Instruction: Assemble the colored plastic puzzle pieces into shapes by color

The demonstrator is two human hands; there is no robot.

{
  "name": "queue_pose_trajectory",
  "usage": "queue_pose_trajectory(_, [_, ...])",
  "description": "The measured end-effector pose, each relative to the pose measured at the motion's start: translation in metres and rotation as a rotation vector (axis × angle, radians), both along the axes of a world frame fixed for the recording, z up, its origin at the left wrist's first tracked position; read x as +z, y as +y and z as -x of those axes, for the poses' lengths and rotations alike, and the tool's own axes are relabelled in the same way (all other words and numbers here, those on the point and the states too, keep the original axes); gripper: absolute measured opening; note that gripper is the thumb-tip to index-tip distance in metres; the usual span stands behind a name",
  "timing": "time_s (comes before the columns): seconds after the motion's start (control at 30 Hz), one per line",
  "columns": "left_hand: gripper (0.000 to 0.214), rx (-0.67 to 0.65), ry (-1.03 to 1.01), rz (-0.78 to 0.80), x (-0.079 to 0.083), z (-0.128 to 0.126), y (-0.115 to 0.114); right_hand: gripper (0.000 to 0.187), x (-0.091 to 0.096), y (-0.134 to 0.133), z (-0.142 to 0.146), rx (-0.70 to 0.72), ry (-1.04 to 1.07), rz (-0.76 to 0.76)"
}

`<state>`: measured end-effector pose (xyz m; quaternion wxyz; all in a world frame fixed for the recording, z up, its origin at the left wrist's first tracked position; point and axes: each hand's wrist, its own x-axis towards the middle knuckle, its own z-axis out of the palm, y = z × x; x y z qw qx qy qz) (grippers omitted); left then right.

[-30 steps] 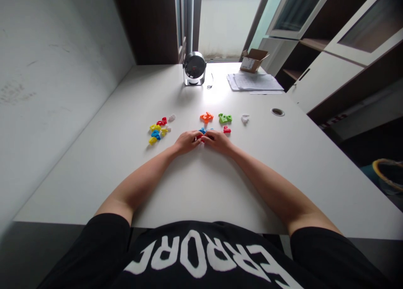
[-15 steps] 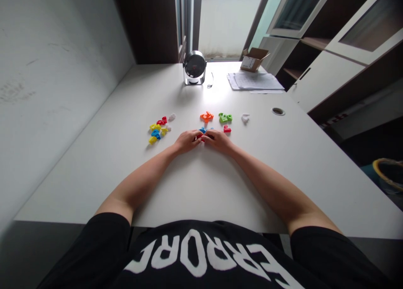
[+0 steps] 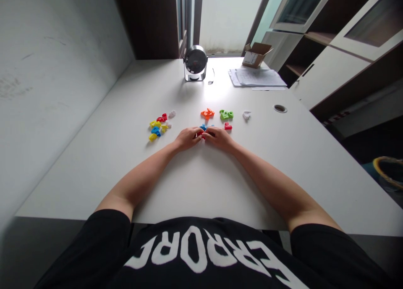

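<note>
Currently, both hands sit together near the middle of a white tabletop (image 3: 201,188), the left hand (image 3: 188,138) and the right hand (image 3: 219,138) meeting over a small red plastic piece (image 3: 203,135), with a blue plastic piece (image 3: 203,127) just beyond them. The fingers (image 3: 197,133) are curled inward toward each other, but the hands hide too much to tell whether they are grasping the red piece or only touching it. Just ahead lie an orange cluster of pieces (image 3: 207,113), a green cluster of pieces (image 3: 226,114) and a second red piece (image 3: 228,126), with a white piece (image 3: 246,115) farther right. A mixed group of red, yellow, blue and white pieces (image 3: 155,129) lies to the left, apart from the left hand. Three risks are noted. The pieces are small, so a loose hold could let the red one slip or drop. Crowding at the fingertips could knock the blue piece or the second red piece out of position. The white piece also shows poor contrast against the pale surface and could be overlooked. Compared with the frame half a second earlier, the whole scene sits slightly higher in view, which suggests a small head movement. The hands remain together, and no piece appears clearly displaced.
</note>
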<state>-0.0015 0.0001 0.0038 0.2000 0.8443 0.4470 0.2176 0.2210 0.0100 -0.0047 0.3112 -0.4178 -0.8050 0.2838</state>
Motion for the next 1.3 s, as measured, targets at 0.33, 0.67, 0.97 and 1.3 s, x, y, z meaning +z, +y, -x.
queue_pose_trajectory(0.33, [0.033, 0.001, -0.004, 0.003, 0.0003, -0.0003, 0.0, 0.068, 0.0027, -0.0022, -0.0007, 0.001, -0.007, 0.001])
queue_pose_trajectory(0.67, [0.031, 0.0, -0.017, -0.002, 0.0001, -0.0008, 0.0006, 0.064, 0.0003, -0.001, 0.0001, -0.018, -0.011, -0.008])
queue_pose_trajectory(0.97, [0.029, -0.004, -0.007, -0.017, -0.001, -0.0008, 0.0013, 0.057, -0.0001, -0.0014, 0.0001, -0.017, -0.008, -0.016])
queue_pose_trajectory(1.3, [0.027, -0.008, -0.022, -0.014, 0.0008, -0.0019, 0.0001, 0.059, -0.0002, -0.0005, -0.0001, -0.02, -0.011, -0.041])
